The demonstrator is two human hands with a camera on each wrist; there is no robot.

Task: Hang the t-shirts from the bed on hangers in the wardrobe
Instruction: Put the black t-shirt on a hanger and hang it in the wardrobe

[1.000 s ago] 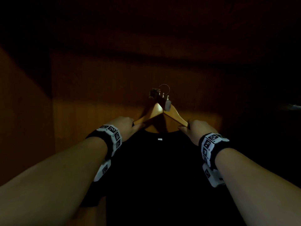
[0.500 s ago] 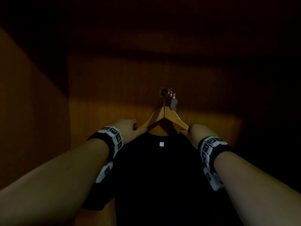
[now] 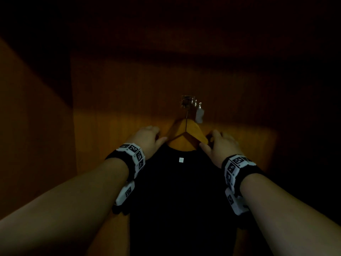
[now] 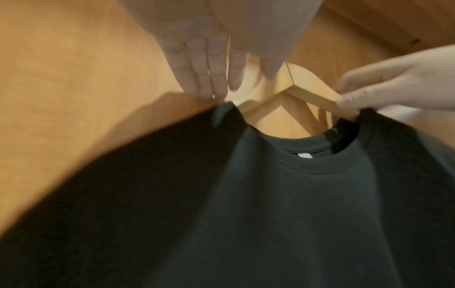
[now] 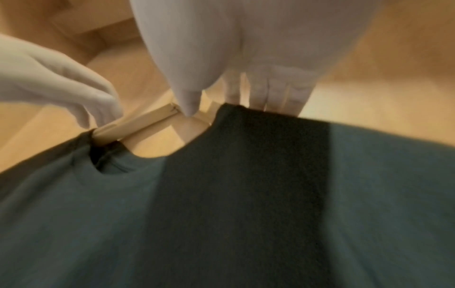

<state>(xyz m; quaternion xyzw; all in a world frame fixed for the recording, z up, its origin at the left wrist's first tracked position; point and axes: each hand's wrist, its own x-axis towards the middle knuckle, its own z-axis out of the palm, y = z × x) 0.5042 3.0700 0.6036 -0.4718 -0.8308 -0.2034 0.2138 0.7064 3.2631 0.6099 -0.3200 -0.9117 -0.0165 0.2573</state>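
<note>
Here I see the dark t-shirt on the wooden hanger, hung from a wall hook in the wardrobe. My left hand and right hand rest at its shoulders, fingers straight, gripping nothing.

One dark t-shirt, one wooden hanger, one metal hook rail on the wardrobe's back panel. Two hands: left hand, right hand. Two marker-patterned wristbands.
</note>
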